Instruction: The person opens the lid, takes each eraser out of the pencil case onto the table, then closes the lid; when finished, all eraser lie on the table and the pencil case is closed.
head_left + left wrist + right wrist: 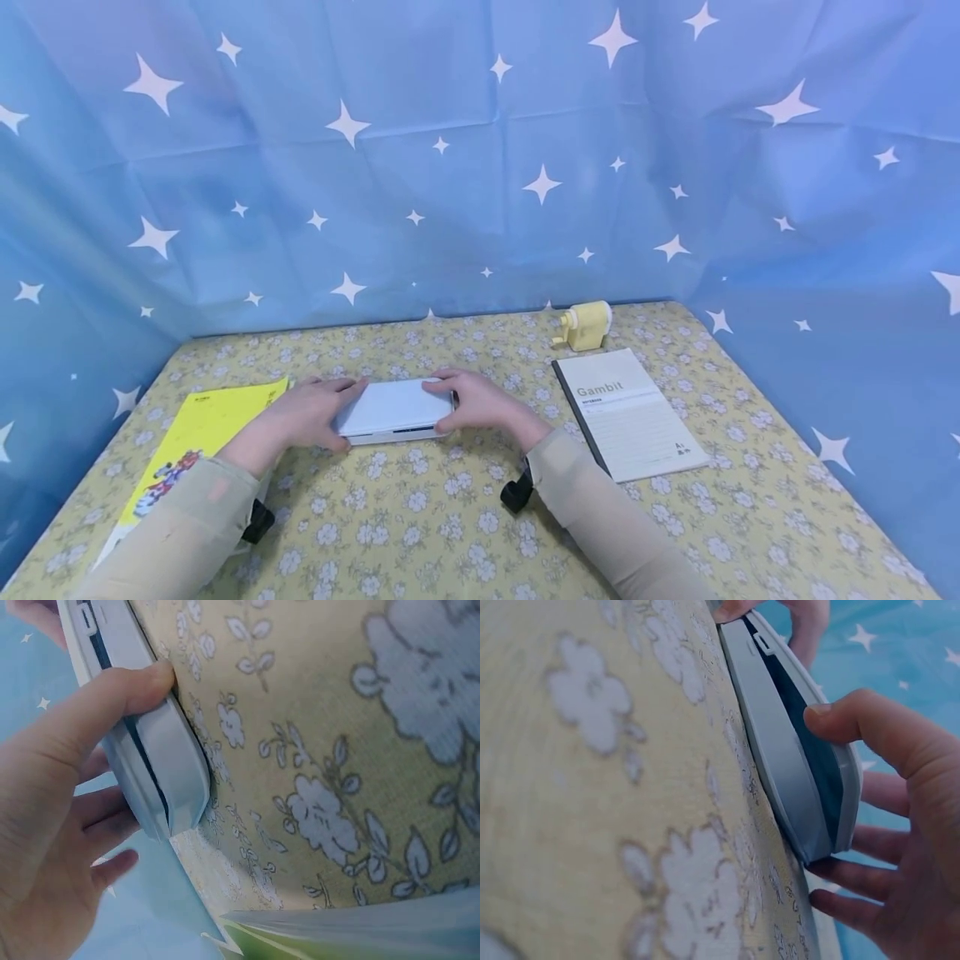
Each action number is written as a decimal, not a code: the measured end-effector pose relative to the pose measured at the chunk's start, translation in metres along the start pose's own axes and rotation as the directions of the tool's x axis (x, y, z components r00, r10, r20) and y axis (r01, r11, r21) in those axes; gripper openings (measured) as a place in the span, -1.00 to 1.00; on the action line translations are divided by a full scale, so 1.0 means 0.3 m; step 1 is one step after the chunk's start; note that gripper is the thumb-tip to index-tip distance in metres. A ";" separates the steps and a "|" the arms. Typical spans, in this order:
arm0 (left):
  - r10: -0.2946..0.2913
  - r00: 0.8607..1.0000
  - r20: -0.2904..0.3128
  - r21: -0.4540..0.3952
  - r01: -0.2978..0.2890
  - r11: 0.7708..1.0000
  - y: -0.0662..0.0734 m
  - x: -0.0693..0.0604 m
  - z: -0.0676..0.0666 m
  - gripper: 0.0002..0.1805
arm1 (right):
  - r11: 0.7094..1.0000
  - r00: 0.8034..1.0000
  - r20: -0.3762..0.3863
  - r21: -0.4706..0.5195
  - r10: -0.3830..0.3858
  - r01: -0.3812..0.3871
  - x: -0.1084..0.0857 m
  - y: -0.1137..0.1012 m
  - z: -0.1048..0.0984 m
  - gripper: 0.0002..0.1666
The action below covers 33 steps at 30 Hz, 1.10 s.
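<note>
A flat white plastic case (393, 404) with a small clasp (763, 643) lies on the table. My left hand (309, 412) holds its left end: in the left wrist view the thumb (150, 684) lies across the front onto the lower half, fingers behind. At the right end my right hand (483, 402) grips the case, its thumb (836, 720) on the lid's front edge and fingers around the far side. A dark gap shows between lid and base, wider at the right end. What the case contains cannot be seen.
Left of the case lies a yellow book (202, 429), partly under the left arm. To the right are a Gambit notebook (630, 417) and, behind it, a yellow crank pencil sharpener (587, 326). Floral cloth (420, 517) covers the table; a blue starry curtain (450, 250) hangs behind.
</note>
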<state>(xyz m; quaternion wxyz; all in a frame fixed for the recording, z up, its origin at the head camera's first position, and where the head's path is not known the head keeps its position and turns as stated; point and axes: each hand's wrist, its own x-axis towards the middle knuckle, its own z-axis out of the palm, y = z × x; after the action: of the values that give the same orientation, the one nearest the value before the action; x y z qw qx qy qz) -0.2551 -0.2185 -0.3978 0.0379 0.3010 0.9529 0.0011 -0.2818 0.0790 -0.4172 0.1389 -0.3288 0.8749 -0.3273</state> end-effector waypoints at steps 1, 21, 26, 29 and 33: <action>-0.008 1.000 0.002 0.010 0.008 1.000 0.002 0.001 -0.003 0.12 | 1.000 1.000 -0.005 0.006 0.000 0.000 0.000 0.001 -0.003 -0.18; -0.034 0.999 -0.004 -0.283 0.032 0.958 -0.061 -0.053 -0.220 -0.04 | 0.971 0.996 -0.069 0.234 0.056 -0.038 0.022 0.010 -0.028 -0.41; -0.081 0.988 -0.134 -0.436 0.014 0.900 -0.122 -0.067 -0.206 -0.04 | 0.966 0.995 -0.069 0.251 0.074 -0.054 0.050 0.016 -0.045 -0.40; -0.136 0.970 -0.199 -0.525 0.012 0.851 -0.143 -0.072 -0.178 0.02 | 0.959 0.992 -0.085 0.274 0.098 -0.072 0.061 0.017 -0.054 -0.39; -0.179 0.950 -0.255 -0.612 -0.016 0.790 -0.152 -0.083 -0.126 0.05 | 0.926 0.975 -0.125 0.356 0.181 -0.126 0.072 0.006 -0.054 -0.25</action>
<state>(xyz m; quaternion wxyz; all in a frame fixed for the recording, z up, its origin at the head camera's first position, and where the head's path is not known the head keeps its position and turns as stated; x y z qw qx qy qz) -0.2638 -0.2695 -0.3593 -0.0125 0.2274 0.9084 0.3506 -0.3061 0.0734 -0.4070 0.1510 -0.2029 0.8351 -0.4885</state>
